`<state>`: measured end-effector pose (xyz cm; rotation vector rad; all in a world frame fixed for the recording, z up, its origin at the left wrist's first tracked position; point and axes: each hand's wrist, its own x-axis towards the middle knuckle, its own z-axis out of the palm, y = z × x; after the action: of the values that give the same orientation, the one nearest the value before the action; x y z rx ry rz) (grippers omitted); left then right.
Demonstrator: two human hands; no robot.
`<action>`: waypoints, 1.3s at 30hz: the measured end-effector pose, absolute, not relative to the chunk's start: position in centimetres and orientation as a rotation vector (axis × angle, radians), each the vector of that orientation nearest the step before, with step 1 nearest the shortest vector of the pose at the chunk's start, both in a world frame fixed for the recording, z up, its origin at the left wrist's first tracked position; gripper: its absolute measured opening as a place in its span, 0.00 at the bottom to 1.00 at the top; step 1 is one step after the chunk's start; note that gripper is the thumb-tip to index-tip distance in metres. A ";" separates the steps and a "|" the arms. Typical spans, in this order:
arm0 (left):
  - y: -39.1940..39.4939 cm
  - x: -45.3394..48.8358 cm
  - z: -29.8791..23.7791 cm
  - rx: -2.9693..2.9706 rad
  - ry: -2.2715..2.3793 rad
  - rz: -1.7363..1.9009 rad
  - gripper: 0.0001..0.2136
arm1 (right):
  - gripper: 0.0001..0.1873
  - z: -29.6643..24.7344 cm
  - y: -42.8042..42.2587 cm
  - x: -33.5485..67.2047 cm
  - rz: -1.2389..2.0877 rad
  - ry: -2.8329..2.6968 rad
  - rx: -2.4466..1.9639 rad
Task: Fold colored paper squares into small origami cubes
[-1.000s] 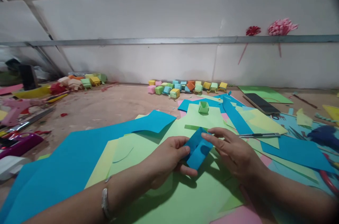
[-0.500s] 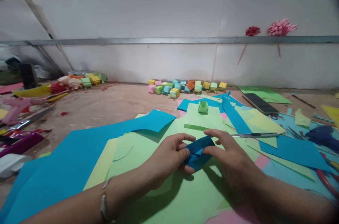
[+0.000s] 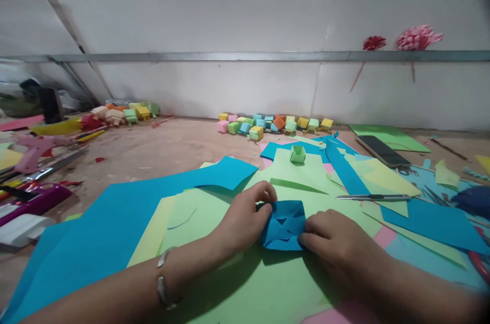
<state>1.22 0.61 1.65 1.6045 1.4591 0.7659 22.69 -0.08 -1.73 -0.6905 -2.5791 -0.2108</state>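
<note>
A small blue folded paper box (image 3: 284,226) faces me with its creased, flapped inside showing. My left hand (image 3: 250,217) pinches its left edge between thumb and fingers. On the right side, near the lower corner, my right hand (image 3: 333,237) grips it with thumb and curled fingers. Beneath both hands lie light green paper sheets (image 3: 237,283). Beyond the blue piece, a little green paper box (image 3: 297,154) sits on a green sheet.
A large blue sheet (image 3: 95,242) spreads to the left. A craft knife (image 3: 373,197) lies right of the hands, with a phone (image 3: 383,150) farther back. Several small coloured paper boxes (image 3: 279,123) line the wall. A pink glue gun (image 3: 34,153) rests far left.
The blue paper box has opened out and turned so its inside faces me. My right hand has moved down to its lower right corner. The view has shifted slightly.
</note>
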 end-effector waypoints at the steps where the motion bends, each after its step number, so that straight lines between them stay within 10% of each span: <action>1: 0.6 1.2 1.5 1.733 1.449 0.757 0.09 | 0.15 -1.8 -0.1 22.7 -0.236 -2.595 -0.692; 15: -0.2 1.8 1.8 2.017 1.388 0.472 0.28 | 0.07 -1.1 0.2 22.1 -0.005 -2.743 -0.844; 22: -0.8 1.9 1.8 2.021 1.325 0.485 0.26 | 0.18 -1.3 -0.3 21.7 -0.138 -2.545 -0.776; 39: -0.6 1.0 2.5 2.300 1.438 0.346 0.18 | 0.09 1.0 1.0 23.4 0.063 -2.735 -1.608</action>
<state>1.02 -0.57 2.48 2.3002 1.4385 0.3463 23.38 0.97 1.03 -1.6076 -2.7353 0.0629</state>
